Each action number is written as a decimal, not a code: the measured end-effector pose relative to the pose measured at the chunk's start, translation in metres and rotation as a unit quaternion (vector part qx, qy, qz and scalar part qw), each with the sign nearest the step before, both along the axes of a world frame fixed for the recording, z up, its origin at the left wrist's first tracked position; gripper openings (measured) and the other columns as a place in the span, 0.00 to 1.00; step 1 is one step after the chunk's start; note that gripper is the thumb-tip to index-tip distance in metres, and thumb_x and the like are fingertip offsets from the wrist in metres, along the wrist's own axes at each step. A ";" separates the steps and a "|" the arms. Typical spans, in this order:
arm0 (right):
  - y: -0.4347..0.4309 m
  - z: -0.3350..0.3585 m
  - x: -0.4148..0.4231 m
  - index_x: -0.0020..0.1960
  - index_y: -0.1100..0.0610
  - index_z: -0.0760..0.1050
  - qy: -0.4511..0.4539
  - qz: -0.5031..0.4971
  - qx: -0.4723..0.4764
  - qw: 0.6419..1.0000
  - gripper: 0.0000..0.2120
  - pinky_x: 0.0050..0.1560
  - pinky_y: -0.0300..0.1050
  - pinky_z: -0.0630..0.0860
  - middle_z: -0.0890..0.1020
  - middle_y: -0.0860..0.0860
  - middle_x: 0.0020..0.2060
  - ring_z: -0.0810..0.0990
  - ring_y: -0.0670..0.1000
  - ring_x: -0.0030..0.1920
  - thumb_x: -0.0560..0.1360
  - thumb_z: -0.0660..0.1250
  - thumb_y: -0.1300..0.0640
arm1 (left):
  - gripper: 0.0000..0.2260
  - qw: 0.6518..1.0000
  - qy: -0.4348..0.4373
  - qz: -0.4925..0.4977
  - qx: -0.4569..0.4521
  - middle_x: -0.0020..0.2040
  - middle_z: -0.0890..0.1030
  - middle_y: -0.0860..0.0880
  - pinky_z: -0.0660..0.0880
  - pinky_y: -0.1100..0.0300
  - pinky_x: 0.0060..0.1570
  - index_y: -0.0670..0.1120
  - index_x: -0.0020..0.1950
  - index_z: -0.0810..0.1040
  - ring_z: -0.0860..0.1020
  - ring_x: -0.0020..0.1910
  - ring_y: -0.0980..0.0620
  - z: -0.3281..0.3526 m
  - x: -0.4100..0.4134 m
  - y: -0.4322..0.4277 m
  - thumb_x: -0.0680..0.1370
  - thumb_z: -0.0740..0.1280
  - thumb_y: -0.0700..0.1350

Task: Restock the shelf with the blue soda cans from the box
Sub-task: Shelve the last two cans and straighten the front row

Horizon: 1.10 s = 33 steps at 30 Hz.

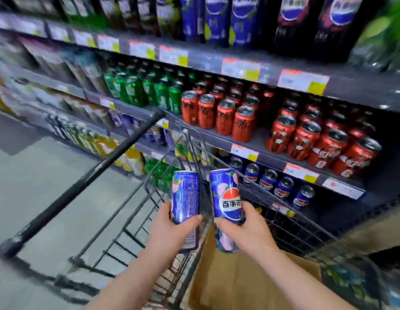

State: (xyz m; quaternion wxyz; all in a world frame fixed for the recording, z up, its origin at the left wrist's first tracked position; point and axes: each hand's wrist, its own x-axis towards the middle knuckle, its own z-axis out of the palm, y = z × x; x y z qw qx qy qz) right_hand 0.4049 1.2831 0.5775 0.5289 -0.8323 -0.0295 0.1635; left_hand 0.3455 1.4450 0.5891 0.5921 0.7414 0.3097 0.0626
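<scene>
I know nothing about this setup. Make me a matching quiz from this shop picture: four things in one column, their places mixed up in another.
Things:
1. logo can
2. small-print can
3. red cans
4. cardboard box

Places:
A. inside the wire cart
B. on the shelf above the short blue cans
C. held in the left hand
D. held in the right hand

Pairs: 1-D, 2-C, 3-B, 4-A
</scene>
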 end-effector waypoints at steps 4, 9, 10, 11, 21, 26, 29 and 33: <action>0.049 0.054 -0.006 0.42 0.45 0.72 -0.054 0.039 0.042 0.997 0.15 0.33 0.27 0.70 0.80 0.37 0.35 0.78 0.34 0.37 0.59 0.75 0.47 | 0.14 0.996 -0.067 0.050 0.043 0.37 0.81 0.50 0.74 0.68 0.33 0.46 0.45 0.76 0.78 0.31 0.60 0.046 -0.020 0.049 0.65 0.77 0.42; 0.121 0.099 -0.026 0.42 0.47 0.72 -0.121 0.068 0.055 0.989 0.16 0.34 0.28 0.70 0.80 0.40 0.36 0.78 0.35 0.37 0.60 0.75 0.47 | 0.16 0.985 -0.132 0.094 0.052 0.35 0.80 0.51 0.73 0.61 0.32 0.48 0.41 0.74 0.78 0.31 0.55 0.092 -0.050 0.130 0.61 0.79 0.46; 0.138 0.105 -0.032 0.41 0.48 0.72 -0.136 0.070 0.058 0.986 0.15 0.32 0.26 0.69 0.80 0.40 0.35 0.77 0.33 0.35 0.60 0.75 0.48 | 0.17 0.984 -0.140 0.097 0.049 0.35 0.80 0.50 0.73 0.59 0.33 0.48 0.41 0.74 0.77 0.31 0.53 0.099 -0.057 0.148 0.60 0.79 0.47; 0.157 0.110 -0.039 0.41 0.48 0.72 -0.148 0.071 0.064 0.984 0.15 0.32 0.24 0.69 0.80 0.40 0.34 0.76 0.31 0.35 0.60 0.76 0.48 | 0.17 0.983 -0.148 0.102 0.049 0.35 0.80 0.49 0.73 0.57 0.32 0.48 0.41 0.74 0.77 0.31 0.52 0.105 -0.064 0.168 0.59 0.78 0.47; 0.361 0.143 -0.110 0.48 0.51 0.75 -0.165 0.044 0.138 0.976 0.18 0.38 0.35 0.76 0.84 0.45 0.41 0.81 0.39 0.36 0.62 0.77 0.54 | 0.21 0.974 -0.190 0.103 0.072 0.39 0.82 0.47 0.76 0.51 0.42 0.49 0.43 0.75 0.80 0.39 0.45 0.144 -0.151 0.377 0.54 0.73 0.54; 0.422 0.158 -0.116 0.45 0.48 0.73 -0.172 0.031 0.117 0.978 0.16 0.42 0.42 0.77 0.82 0.44 0.41 0.81 0.43 0.39 0.61 0.76 0.52 | 0.19 0.974 -0.195 0.093 0.064 0.38 0.82 0.48 0.76 0.55 0.38 0.49 0.42 0.75 0.80 0.39 0.47 0.157 -0.148 0.444 0.55 0.72 0.54; 0.451 0.162 -0.099 0.45 0.47 0.73 -0.186 0.026 0.113 0.976 0.16 0.39 0.40 0.75 0.81 0.42 0.42 0.81 0.42 0.41 0.61 0.76 0.50 | 0.18 0.974 -0.202 0.085 0.051 0.39 0.82 0.48 0.77 0.55 0.38 0.49 0.42 0.75 0.80 0.37 0.49 0.159 -0.131 0.476 0.58 0.75 0.52; 0.510 0.161 -0.057 0.47 0.48 0.73 -0.179 0.016 0.128 0.975 0.18 0.37 0.39 0.73 0.81 0.43 0.42 0.80 0.42 0.41 0.60 0.75 0.48 | 0.20 0.977 -0.190 0.093 0.034 0.38 0.82 0.48 0.77 0.56 0.35 0.50 0.43 0.76 0.81 0.37 0.49 0.151 -0.101 0.532 0.56 0.74 0.54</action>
